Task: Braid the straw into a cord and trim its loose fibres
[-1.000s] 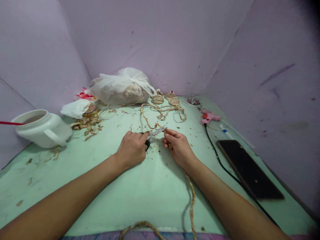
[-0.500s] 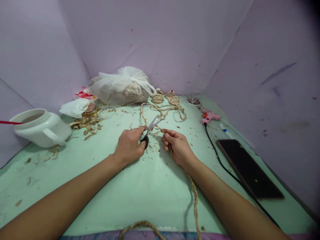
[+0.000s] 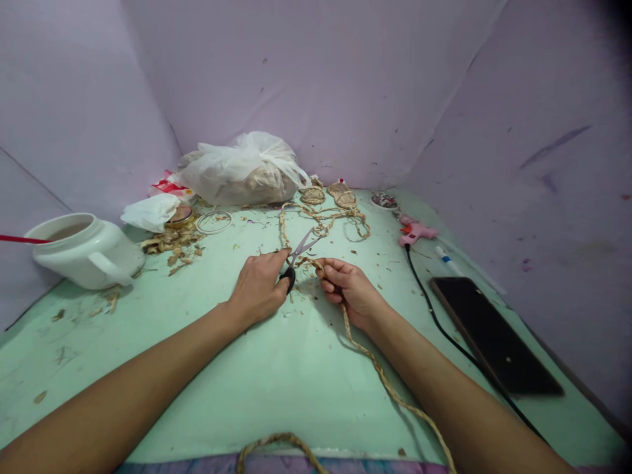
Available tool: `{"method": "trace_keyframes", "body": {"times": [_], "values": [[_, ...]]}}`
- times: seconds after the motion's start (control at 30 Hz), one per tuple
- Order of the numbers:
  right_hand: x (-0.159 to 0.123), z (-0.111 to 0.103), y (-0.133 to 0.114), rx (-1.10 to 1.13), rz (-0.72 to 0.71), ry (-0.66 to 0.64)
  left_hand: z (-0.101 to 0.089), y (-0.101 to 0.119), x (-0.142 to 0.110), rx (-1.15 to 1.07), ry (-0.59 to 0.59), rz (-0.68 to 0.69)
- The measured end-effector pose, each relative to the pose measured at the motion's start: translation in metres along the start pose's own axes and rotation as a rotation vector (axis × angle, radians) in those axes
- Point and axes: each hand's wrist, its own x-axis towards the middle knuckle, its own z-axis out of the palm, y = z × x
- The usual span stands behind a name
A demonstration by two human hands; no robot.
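Observation:
My left hand (image 3: 261,284) is closed on a pair of scissors (image 3: 298,251) with dark handles, and the blades stand apart, pointing away from me. Just to the right, my right hand (image 3: 351,289) pinches a braided tan rope (image 3: 382,376) near its end. A short piece of that rope sticks out from the fingertips toward the scissors, below the blades. From under the hand the rope runs down to the near table edge, where another bend of rope lies. Beyond the blades, more thin rope (image 3: 358,230) lies in loose loops on the table.
At left are a white pot (image 3: 91,253) and a heap of dry scraps (image 3: 172,240). A filled plastic bag (image 3: 244,170) and woven pieces (image 3: 313,195) sit at the back. At right are a pink glue gun (image 3: 415,230), a marker (image 3: 448,261) and a phone (image 3: 496,336).
The rope end has dropped from between the scissor blades to below them. The rope trailing from my right hand has swung right. My left hand keeps the scissors in nearly the same place.

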Motion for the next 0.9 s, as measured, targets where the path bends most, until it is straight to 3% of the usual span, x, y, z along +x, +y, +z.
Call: {"method": "trace_keyframes", "body": {"times": [0.67,0.77,0.83,0.9], "values": [[-0.0034,0.0008,-0.0001,-0.119,-0.122,0.007,0.0001,-0.0017,-0.0012,-0.107,0.060,-0.062],[-0.0039,0.0024,-0.0018,-0.141,-0.150,0.033,-0.0016,-0.0019,-0.0020,-0.265,0.188,-0.215],[-0.0044,0.0031,-0.0033,-0.173,-0.174,0.061,-0.0043,-0.0002,-0.0017,-0.485,0.280,-0.329],[-0.0054,0.0038,-0.0050,-0.222,-0.209,0.089,-0.0080,0.0037,-0.0008,-0.771,0.295,-0.397]]}}
